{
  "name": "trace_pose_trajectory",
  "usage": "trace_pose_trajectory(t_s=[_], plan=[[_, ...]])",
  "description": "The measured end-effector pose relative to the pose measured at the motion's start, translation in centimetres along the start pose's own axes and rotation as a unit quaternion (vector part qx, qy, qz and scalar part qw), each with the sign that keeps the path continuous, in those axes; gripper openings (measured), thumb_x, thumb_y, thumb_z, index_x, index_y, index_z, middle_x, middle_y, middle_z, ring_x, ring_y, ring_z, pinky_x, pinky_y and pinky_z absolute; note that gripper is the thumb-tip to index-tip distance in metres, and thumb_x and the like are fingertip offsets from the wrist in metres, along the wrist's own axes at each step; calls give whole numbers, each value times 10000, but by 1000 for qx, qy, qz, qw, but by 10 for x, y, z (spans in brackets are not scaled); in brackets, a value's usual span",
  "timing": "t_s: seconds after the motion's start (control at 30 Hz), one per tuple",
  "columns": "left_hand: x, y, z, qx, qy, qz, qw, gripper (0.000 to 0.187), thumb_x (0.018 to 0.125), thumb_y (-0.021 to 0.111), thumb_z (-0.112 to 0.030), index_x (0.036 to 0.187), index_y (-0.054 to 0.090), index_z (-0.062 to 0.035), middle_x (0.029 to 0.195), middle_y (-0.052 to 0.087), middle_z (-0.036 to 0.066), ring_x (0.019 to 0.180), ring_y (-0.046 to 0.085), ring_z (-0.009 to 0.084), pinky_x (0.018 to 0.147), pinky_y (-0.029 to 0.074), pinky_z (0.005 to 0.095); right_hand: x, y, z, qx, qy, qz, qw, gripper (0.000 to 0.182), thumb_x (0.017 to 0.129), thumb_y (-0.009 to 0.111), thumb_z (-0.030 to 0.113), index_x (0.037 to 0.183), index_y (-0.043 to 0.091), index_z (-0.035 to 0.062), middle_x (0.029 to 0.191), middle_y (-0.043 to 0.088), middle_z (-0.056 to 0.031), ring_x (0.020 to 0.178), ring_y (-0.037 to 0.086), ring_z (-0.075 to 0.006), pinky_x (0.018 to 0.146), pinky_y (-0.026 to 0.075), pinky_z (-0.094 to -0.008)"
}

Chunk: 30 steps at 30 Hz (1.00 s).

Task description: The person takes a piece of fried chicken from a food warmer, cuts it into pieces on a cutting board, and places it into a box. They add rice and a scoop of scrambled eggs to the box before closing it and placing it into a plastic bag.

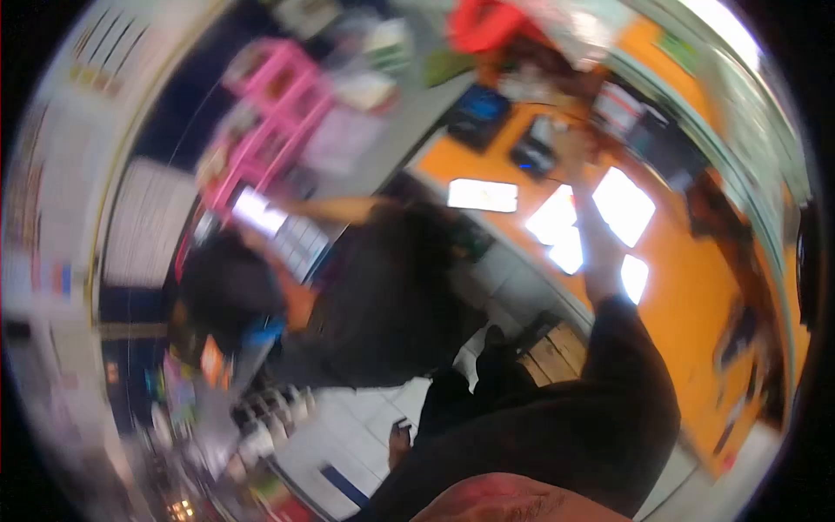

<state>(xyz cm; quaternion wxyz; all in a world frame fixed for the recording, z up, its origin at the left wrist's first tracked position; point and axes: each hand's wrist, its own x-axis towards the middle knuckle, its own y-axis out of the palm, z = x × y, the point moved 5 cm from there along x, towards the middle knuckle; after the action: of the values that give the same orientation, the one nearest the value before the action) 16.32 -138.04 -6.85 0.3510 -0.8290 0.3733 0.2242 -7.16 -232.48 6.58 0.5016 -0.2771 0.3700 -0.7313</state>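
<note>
My right arm, in a dark sleeve, stretches over the orange table [678, 339]. My right hand [572, 146] is at the far side, smeared by motion, right beside a black device [532, 150] with a blue light. Under and beside the forearm lie bright white rectangles, one left of it [553, 216] and one right [623, 205]. Low by my body, my left hand [399, 451] is closed around a small dark object [401, 428], too small to name.
A person in dark clothes [374, 304] bends at the left, holding a flat panel [300, 246]. Pink racks [283, 83] stand beyond. Another black device [478, 116] and a white rectangle [483, 196] lie near the table's left edge. A wooden-topped stool [552, 355] stands below.
</note>
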Motion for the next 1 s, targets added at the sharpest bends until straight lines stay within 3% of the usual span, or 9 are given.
trace_pose_trajectory(t_s=[0.07, 0.1, 0.17, 0.43, 0.77, 0.83, 0.87, 0.97, 1.0], plan=[[-16, 6, 14, 259, 241, 44, 934, 366, 946, 600, -137, 1298, 605, -36, 1082, 715, 139, 881, 678, 191, 795, 573, 350, -36, -56, 38, 0, -27, 43, 999, 867, 748, 625, 818, 1180, 717, 72, 1359, 558, -265, 1279, 475, -475, 974, 418, -651], [-30, 10, 18, 353, 168, 59, 918, 402, 960, 648, -210, 1302, 593, -7, 1093, 718, 95, 970, 689, 198, 886, 569, 385, -47, -64, 46, 25, -42, 45, 998, 781, 743, 669, 780, 1174, 727, 132, 1347, 574, -239, 1260, 492, -467, 961, 432, -640], [-38, 14, 62, -16, -49, 51, 997, 333, 906, 579, -186, 1162, 649, 14, 969, 692, 160, 840, 658, 299, 803, 550, 405, -42, -38, 35, 80, -113, 97, 986, 638, 768, 716, 672, 1143, 732, 156, 1365, 571, -225, 1271, 489, -463, 993, 425, -613], [-63, 30, 83, 28, -44, 42, 998, 336, 920, 569, -169, 1184, 635, 29, 948, 707, 144, 776, 650, 256, 739, 548, 360, -124, -66, 50, -163, -592, 88, 784, 271, 852, 718, 181, 1107, 675, 99, 1534, 445, -177, 1475, 293, -452, 1201, 213, -601], [-39, 18, 85, 65, -35, 38, 997, 341, 939, 556, -146, 1212, 618, 48, 921, 727, 122, 693, 641, 201, 656, 547, 302, -109, -58, 70, -304, -550, 305, 716, 325, 804, 757, 216, 1110, 689, 129, 1623, 316, -168, 1521, 203, -442, 1225, 130, -635], [-36, 15, 74, 68, 188, -18, 980, 327, 965, 536, -149, 1220, 611, 41, 846, 717, 105, 604, 586, 140, 586, 508, 276, -109, -58, 66, -425, -566, 329, 625, 238, 777, 774, 309, 979, 743, 188, 1661, 244, -123, 1491, 235, -479, 1167, 169, -697], [-40, 14, 73, -7, -24, 0, 1000, 331, 992, 504, -142, 1257, 592, 36, 856, 719, 87, 604, 562, 95, 567, 485, 275, -98, -49, 51, -423, -567, 327, 627, 238, 777, 774, 309, 979, 743, 188, 1661, 244, -123, 1491, 235, -479, 1167, 169, -697], [-44, 20, 83, -146, -14, 65, 987, 336, 1030, 519, -178, 1301, 566, 16, 891, 729, 94, 654, 612, 109, 591, 504, 267, -93, -60, 59, -297, -675, 185, 649, 304, 696, 845, 306, 947, 755, 161, 1653, 272, -132, 1411, 416, -406, 1187, 271, -573], [-44, 19, 94, -145, -12, 62, 987, 336, 1030, 519, -178, 1301, 566, 16, 891, 729, 94, 654, 612, 109, 591, 504, 267, -93, -69, 78, -372, -619, 324, 611, 297, 692, 842, 310, 926, 748, 153, 1581, 380, -145, 1307, 511, -370, 1116, 363, -530]])
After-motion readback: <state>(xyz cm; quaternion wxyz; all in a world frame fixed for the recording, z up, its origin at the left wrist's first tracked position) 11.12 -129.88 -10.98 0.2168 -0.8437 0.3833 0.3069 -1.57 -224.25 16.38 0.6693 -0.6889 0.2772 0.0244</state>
